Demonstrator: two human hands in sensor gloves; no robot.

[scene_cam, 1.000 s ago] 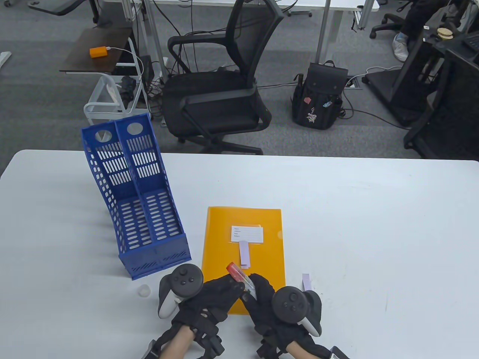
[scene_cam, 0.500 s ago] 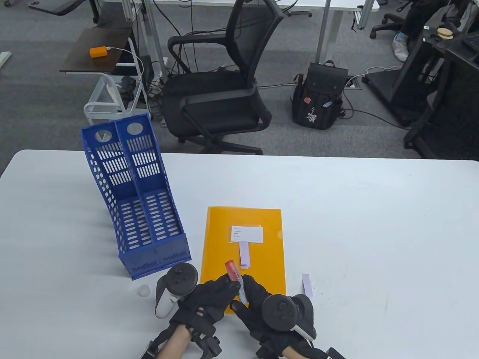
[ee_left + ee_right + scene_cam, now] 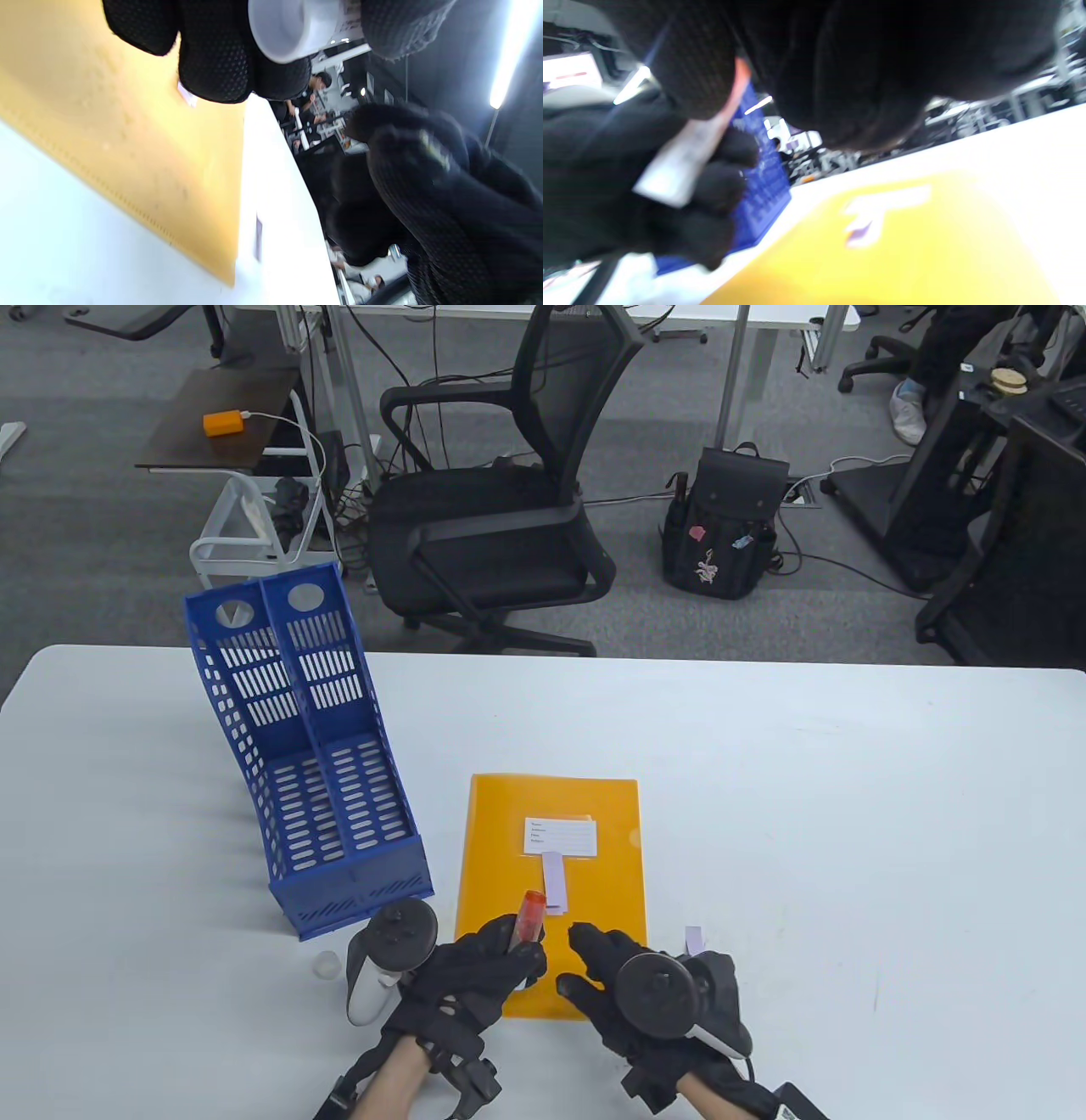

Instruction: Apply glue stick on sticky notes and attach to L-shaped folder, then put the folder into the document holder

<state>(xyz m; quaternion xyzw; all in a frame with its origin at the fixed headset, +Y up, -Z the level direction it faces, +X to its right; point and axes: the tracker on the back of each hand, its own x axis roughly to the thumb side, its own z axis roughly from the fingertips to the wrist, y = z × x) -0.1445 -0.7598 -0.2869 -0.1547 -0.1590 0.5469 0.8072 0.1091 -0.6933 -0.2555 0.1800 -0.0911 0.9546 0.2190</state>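
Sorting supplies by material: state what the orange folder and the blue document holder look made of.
Orange folder: apparently thin plastic sheet, smooth and faintly glossy, lying flat, with a small thumb notch at its right edge.
Blue document holder: looks like rigid moulded plastic, matte, its walls pierced with rows of slots.

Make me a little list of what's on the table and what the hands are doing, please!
left hand: grips the glue stick, red end pointing up
right hand: open, holds nothing, over the folder's near edge
folder: orange, flat on the white table
label: white, on the folder
sticky note: purple strip on the folder, just below the label
second sticky note: on the table, right of the folder
document holder: blue, left of the folder
clear cap: on the table by the left hand
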